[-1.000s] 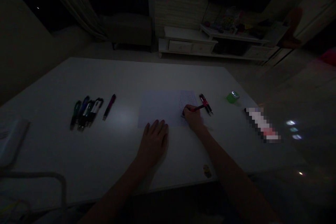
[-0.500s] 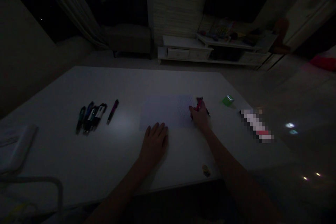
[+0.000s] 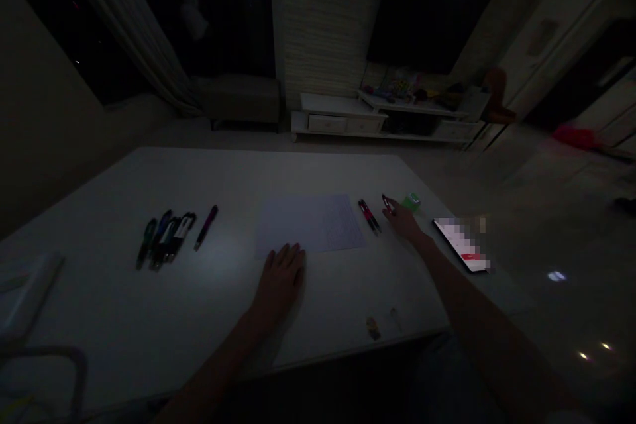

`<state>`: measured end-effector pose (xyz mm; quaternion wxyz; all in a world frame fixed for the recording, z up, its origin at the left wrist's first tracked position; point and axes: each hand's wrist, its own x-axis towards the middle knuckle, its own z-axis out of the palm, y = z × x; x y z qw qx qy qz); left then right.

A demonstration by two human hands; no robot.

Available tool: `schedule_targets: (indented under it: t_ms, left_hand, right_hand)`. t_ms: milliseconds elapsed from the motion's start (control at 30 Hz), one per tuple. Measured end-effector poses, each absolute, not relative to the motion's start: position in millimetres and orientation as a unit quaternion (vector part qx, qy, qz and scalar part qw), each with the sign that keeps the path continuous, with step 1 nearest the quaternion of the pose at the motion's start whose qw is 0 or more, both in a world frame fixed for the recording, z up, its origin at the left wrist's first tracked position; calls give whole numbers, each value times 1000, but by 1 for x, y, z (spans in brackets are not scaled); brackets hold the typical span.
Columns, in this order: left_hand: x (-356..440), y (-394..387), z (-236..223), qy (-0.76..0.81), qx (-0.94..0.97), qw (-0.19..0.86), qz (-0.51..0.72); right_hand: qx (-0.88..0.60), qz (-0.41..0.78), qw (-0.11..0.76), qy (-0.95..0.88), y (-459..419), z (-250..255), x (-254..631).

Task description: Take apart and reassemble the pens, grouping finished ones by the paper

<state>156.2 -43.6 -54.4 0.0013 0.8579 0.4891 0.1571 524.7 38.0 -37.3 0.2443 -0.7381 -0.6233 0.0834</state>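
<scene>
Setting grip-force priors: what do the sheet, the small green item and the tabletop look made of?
Sheet: almost surely paper, matte; thin, lying flat, rows of fine marks toward its right side.
Green item: possibly plastic, glossy; bright highlight on top, but too small and dim to settle.
Tabletop: perhaps laminate or painted board, smooth, slight sheen; soft glare patch, no visible grain.

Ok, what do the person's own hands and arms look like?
The left hand and right hand wear no gloves. The left forearm and right forearm show no sleeve, watch or bracelet where they can be made out; it is too dark to tell about rings or sleeve ends.
</scene>
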Motion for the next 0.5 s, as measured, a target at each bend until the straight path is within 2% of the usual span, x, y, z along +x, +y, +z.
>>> schedule_targets:
  t_ms: [167,300,500]
  left_hand:
    - [155,-44,-51,482,859,-11,172]
    - [143,-42,-30,488,855,0,176]
    - [65,-11,15,656,745,64,103]
  right_hand:
    - [-736,95,226,-631,41,-48,517]
    - [-723,94,224,-647,38,-52,515]
    - [-697,100,236,-670,33,-62,519]
